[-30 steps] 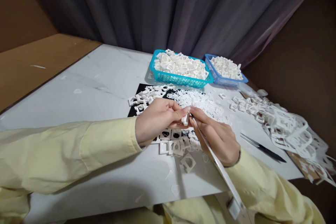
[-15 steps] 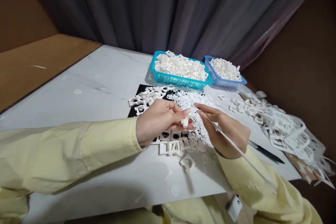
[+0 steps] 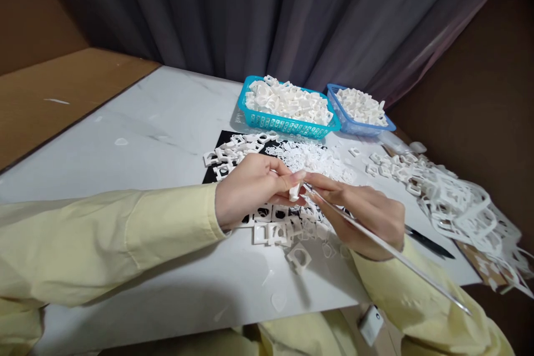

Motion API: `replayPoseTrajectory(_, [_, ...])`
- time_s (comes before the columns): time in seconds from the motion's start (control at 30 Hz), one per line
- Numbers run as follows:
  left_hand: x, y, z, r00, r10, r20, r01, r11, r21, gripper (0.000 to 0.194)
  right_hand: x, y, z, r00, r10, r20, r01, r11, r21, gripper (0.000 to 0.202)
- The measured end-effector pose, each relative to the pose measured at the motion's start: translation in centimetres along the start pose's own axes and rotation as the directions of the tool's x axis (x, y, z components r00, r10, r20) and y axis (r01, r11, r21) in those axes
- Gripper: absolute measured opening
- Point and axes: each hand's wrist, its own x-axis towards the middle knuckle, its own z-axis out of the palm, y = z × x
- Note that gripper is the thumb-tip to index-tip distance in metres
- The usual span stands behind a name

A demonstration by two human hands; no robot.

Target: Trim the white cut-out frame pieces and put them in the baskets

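Between its thumb and fingers, my left hand (image 3: 254, 183) pinches a small white plastic piece (image 3: 294, 193), partly covered by the fingertips. My right hand (image 3: 362, 214) is closed around a long, thin, metal-looking tool (image 3: 387, 245). The tool's front end is at the white piece, close to my left fingertips; whether it touches cannot be made out. Its rear end reaches back over my right sleeve. Under the hands lie square white plastic frames (image 3: 267, 232) with openings and a heap of small white scraps (image 3: 308, 157), partly on a black mat (image 3: 212, 172).
Behind the hands stand a turquoise basket (image 3: 287, 126) and a blue basket (image 3: 359, 129), both heaped with white pieces. At the right are a tangle of white plastic strips (image 3: 463, 211), loose white pieces (image 3: 387, 167) and a black pointed tool (image 3: 431, 243). A grey curtain (image 3: 233, 16) hangs behind the table.
My right hand has moved slightly down and turned, bringing its fingertips against the left fingertips. The thin tool has swung with it, its rear end now showing farther over the sleeve.
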Motion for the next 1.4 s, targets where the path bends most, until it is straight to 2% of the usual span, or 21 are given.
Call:
replayPoseTrajectory(0.07, [0.0, 0.1, 0.0, 1.000, -0.008, -0.002, 0.008, 1.000, 0.004, 0.023, -0.1, 0.1, 0.0, 1.000, -0.022, 0.006, 0.023, 0.999, -0.032, 0.015])
replayPoseTrajectory(0.3, [0.0, 0.4, 0.1, 0.997, -0.080, -0.023, 0.080, 0.997, 0.002, 0.019, -0.7, -0.1, 0.2, 0.988, -0.043, 0.147, 0.047, 0.999, -0.018, 0.014])
replayPoseTrajectory(0.4, [0.1, 0.3, 0.0, 0.995, -0.103, -0.009, 0.103, 0.994, 0.032, 0.019, -0.5, -0.2, 0.2, 0.967, -0.090, 0.237, 0.105, 0.993, -0.053, 0.017])
replayPoseTrajectory(0.47, [0.1, 0.1, -0.2, 0.994, -0.109, -0.002, 0.109, 0.993, 0.045, 0.021, -0.4, -0.2, 0.3, 0.956, -0.145, 0.253, 0.173, 0.981, -0.092, 0.021])
replayPoseTrajectory(0.6, [0.4, -0.2, -0.2, 0.995, -0.098, -0.008, 0.098, 0.995, 0.036, 0.020, -0.4, 0.0, 0.9, 0.957, -0.203, 0.208, 0.238, 0.959, -0.155, 0.023])
replayPoseTrajectory(0.77, [0.4, 0.0, -0.1, 0.997, -0.075, -0.014, 0.076, 0.997, 0.025, 0.019, -0.5, -0.1, 1.6, 0.970, -0.190, 0.153, 0.217, 0.958, -0.188, 0.022])
replayPoseTrajectory(0.93, [0.0, -0.1, 0.1, 1.000, -0.028, -0.003, 0.028, 0.999, 0.043, 0.020, -0.4, 0.4, 1.3, 0.978, -0.182, 0.106, 0.202, 0.953, -0.226, 0.019])
replayPoseTrajectory(1.0, [-0.3, -0.2, 0.2, 0.997, -0.071, 0.031, 0.068, 0.994, 0.080, 0.022, -0.3, 0.9, 1.0, 0.990, -0.140, 0.029, 0.142, 0.946, -0.291, 0.013])
replayPoseTrajectory(1.07, [-0.5, -0.1, 0.1, 0.994, -0.087, 0.066, 0.079, 0.991, 0.112, 0.023, -0.1, 1.4, 0.5, 0.994, -0.030, -0.110, -0.007, 0.946, -0.324, 0.006])
replayPoseTrajectory(1.13, [-0.8, 0.2, 0.0, 0.996, -0.027, 0.081, 0.017, 0.993, 0.117, 0.022, 0.1, 1.4, 0.1, 0.970, 0.099, -0.221, -0.149, 0.963, -0.223, 0.007])
replayPoseTrajectory(1.17, [-0.9, 0.4, -0.1, 0.997, 0.015, 0.082, -0.024, 0.993, 0.115, 0.021, 0.2, 1.2, -0.1, 0.959, 0.152, -0.239, -0.187, 0.974, -0.130, 0.009])
replayPoseTrajectory(1.27, [-1.2, 1.2, -0.3, 0.989, 0.112, 0.093, -0.123, 0.985, 0.120, 0.019, 0.5, 0.3, -0.6, 0.954, 0.219, -0.204, -0.198, 0.973, 0.119, 0.012])
replayPoseTrajectory(1.4, [-1.5, 1.7, -0.4, 0.978, 0.191, 0.082, -0.202, 0.966, 0.161, 0.017, 0.5, -0.8, -0.8, 0.962, 0.219, -0.164, -0.178, 0.956, 0.233, 0.012])
